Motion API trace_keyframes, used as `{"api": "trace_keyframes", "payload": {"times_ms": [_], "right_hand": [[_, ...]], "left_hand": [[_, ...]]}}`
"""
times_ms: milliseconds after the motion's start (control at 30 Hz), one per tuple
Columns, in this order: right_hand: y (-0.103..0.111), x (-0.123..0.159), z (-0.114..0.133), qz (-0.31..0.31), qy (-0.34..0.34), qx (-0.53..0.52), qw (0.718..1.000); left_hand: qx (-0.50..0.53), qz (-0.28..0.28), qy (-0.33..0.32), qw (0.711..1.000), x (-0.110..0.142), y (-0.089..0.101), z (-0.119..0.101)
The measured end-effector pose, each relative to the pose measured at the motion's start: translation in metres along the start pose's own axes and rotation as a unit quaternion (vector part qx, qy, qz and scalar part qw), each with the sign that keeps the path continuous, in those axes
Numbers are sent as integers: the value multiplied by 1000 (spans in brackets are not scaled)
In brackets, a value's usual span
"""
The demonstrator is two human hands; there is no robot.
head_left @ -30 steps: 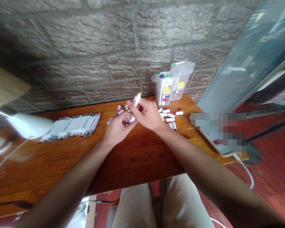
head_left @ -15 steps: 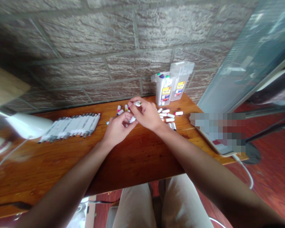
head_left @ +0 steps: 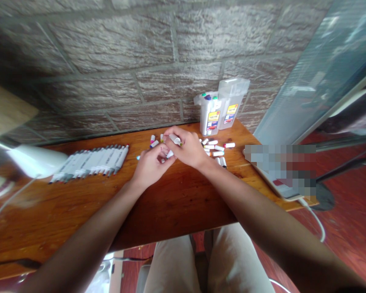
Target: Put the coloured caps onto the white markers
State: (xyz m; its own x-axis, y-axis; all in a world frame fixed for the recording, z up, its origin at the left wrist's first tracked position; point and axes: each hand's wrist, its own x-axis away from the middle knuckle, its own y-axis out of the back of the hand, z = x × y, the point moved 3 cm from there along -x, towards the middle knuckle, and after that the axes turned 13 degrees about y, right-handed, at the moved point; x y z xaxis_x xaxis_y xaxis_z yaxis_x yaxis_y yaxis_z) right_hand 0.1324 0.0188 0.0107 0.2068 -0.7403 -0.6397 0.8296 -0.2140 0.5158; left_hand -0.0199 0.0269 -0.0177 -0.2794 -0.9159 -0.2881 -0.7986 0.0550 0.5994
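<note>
Both my hands meet above the wooden table, near the wall. Between the thumb and fingers of my right hand (head_left: 191, 149) is a white marker cap (head_left: 174, 139) with an olive-coloured end. Just below and touching it, my left hand (head_left: 149, 167) is closed around a white marker piece (head_left: 170, 154); most of it is hidden by the fingers. Loose white caps (head_left: 218, 154) with coloured ends lie to the right of my right hand. A few more caps (head_left: 153, 139) lie behind my left hand.
A row of grey-white markers (head_left: 93, 160) lies side by side on the table (head_left: 171, 207) at left, beside a white lamp (head_left: 36, 160). Clear plastic cases (head_left: 212, 116) stand against the brick wall. At the right edge lies a blurred-out device (head_left: 280, 171) with a white cable.
The white cap in my right fingers has turned, so its olive end now points lower right. My left hand has hardly moved.
</note>
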Motion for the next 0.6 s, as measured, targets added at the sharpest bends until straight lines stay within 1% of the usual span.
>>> {"api": "trace_keyframes", "payload": {"times_ms": [367,600], "right_hand": [[0,1,-1,1,-2,-3,1000],[0,0,-1,-4,7,-10,1000]], "left_hand": [[-1,-10,-15,1000,1,1,-4],[14,-23,-24,999,1,0,-1]]}}
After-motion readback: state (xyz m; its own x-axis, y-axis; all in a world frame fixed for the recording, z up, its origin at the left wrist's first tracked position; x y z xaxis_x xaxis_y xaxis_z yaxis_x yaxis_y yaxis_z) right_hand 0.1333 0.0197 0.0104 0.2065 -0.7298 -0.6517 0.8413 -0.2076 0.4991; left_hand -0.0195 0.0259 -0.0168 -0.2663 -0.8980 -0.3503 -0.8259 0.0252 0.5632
